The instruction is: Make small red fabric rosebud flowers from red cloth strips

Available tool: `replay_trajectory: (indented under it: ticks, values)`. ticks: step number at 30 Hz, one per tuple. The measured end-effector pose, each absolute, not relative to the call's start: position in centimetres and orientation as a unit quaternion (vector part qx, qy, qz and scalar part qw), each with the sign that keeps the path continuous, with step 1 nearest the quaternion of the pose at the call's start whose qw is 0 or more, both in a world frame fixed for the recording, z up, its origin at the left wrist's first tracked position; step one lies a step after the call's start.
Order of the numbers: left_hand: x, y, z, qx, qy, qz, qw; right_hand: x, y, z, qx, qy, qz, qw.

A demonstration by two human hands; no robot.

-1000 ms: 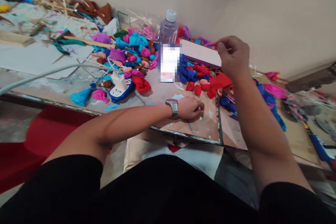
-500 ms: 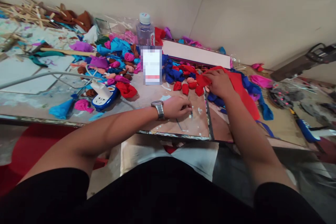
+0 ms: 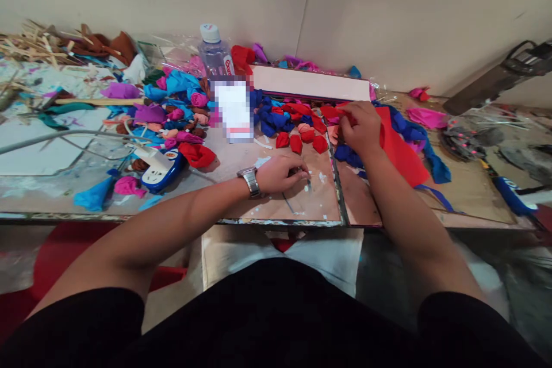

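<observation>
My left hand [image 3: 282, 174], with a metal watch [image 3: 249, 180] on its wrist, rests low over the tabletop. Its fingers curl together, and whatever may be between them is hidden. Farther right, my right hand [image 3: 363, 129] reaches into the coloured pieces, thumb and fingers closed at the end of a thin red piece of cloth or crepe paper [image 3: 333, 110]. A larger red sheet [image 3: 399, 146] lies beside and partly behind that hand. Several small red knotted bundles [image 3: 295, 144] sit between my hands, with blue pieces [image 3: 276, 121] behind them.
A phone [image 3: 235, 109] with a blurred screen leans against a clear bottle [image 3: 215, 57]. To the left are a blue and white power strip [image 3: 161, 171] with a cable, green-handled pliers [image 3: 54, 118] and a heap of wooden sticks [image 3: 34, 46]. A long pale box [image 3: 313, 83] lies near the wall.
My right hand's fingers have drawn into a pinch, and the red material near them has shifted, uncovering a peach piece. My left hand stays low on the table. The view has turned slightly.
</observation>
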State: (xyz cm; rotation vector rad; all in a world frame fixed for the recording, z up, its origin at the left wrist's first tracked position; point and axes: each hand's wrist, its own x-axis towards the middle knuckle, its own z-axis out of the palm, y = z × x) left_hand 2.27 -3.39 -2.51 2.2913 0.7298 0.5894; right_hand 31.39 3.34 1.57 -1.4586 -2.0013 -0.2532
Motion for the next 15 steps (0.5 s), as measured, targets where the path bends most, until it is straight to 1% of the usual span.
replay_trajectory:
  ticks: [4, 5, 7, 10, 13, 14, 15]
  values:
    - [2.4, -3.3, -2.8, 0.850, 0.302, 0.270, 0.336, 29.5, 1.6, 3.0, -0.537, -0.710, -0.087, 0.447]
    - [2.5, -3.3, -3.0, 0.836, 0.311, 0.287, 0.348, 28.8, 1.1, 3.4, -0.522, -0.693, -0.076, 0.492]
    - [2.5, -3.3, -3.2, 0.803, 0.325, 0.323, 0.382, 27.0, 0.0, 4.5, -0.477, -0.668, -0.030, 0.570]
    - [2.4, -2.9, -3.5, 0.770, 0.320, 0.375, 0.405, 24.0, -2.5, 6.2, -0.383, -0.634, 0.090, 0.666]
    - [2.3, -2.6, -3.4, 0.781, 0.292, 0.412, 0.366, 21.6, -5.4, 7.8, -0.305, -0.614, 0.247, 0.685]
    - [2.2, -2.6, -3.2, 0.795, 0.279, 0.410, 0.350, 21.1, -6.3, 8.3, -0.292, -0.599, 0.285, 0.689]
    - [2.2, -2.7, -3.0, 0.809, 0.265, 0.402, 0.336, 20.7, -7.1, 8.7, -0.285, -0.607, 0.290, 0.683]
